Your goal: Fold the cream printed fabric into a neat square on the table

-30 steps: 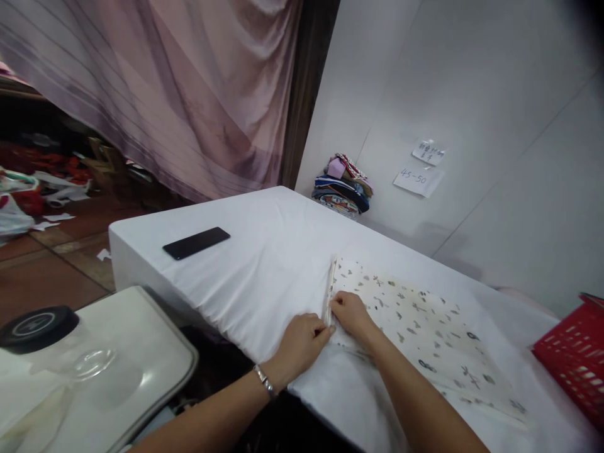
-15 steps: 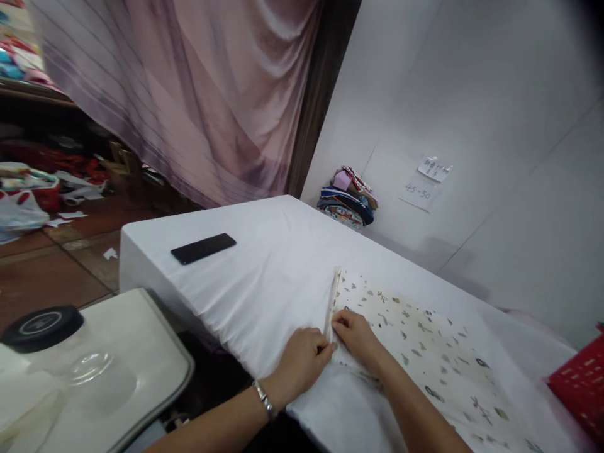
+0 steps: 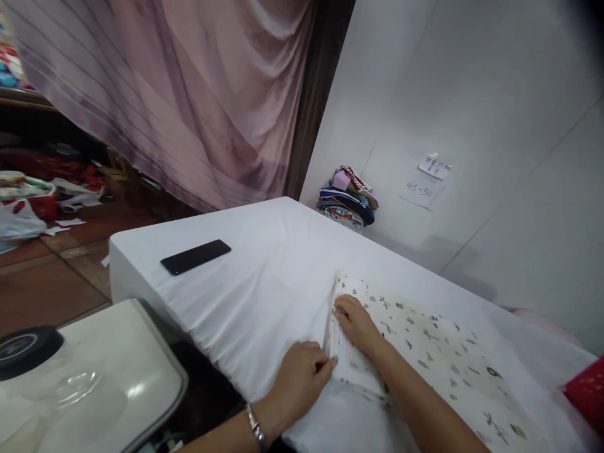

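White-covered worktop [image 3: 264, 264], grey wall behind; we see the printed cloth [image 3: 425, 346] on it, lower edge cut off. Left fingers [image 3: 333, 362] and right fingers [image 3: 338, 307] pinch its near-left folded edge, fingertips partly hidden.

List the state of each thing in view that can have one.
Cream leaf-print fabric: spread out, edge pinched by left hand and right hand.
Black rectangular phone: lying flat, screen dark.
White cloth table cover: wrinkled.
Multicoloured fabric stack: piled by the wall.
Pink-purple cloth curtain: hanging.
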Motion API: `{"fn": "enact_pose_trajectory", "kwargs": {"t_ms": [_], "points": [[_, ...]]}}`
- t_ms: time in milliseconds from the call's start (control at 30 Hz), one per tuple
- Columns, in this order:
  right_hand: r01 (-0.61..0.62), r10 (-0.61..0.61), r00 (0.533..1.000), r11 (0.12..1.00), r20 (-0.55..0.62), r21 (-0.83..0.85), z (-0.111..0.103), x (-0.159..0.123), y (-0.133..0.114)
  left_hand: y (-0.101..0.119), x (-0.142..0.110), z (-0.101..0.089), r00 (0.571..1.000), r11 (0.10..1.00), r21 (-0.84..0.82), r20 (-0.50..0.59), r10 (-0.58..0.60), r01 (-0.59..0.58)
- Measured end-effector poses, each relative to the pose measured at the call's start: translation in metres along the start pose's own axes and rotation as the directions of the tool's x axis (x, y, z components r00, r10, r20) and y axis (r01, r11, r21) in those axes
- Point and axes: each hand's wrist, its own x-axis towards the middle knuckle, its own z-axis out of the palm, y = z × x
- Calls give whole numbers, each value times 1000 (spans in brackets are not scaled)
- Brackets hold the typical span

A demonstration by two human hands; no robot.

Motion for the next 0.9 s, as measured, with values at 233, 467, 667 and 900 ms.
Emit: {"fn": "enact_pose_trajectory", "kwargs": {"t_ms": [233,467,667,900], "points": [[-19,21,997,1000,73,-19,3,25,30,1,0,-1,1000,1000,-4,13,-14,14],[-132,152,975,984,165,-123,0,46,48,1,1,-3,998,1000,9,53,-19,19],[-235,258,947,962,193,-137,5,58,57,-4,3,2,997,999,27,75,-21,19],[-292,300,935,954,191,-72,10,61,61,-7,5,2,995,998,62,102,-4,-2]]}}
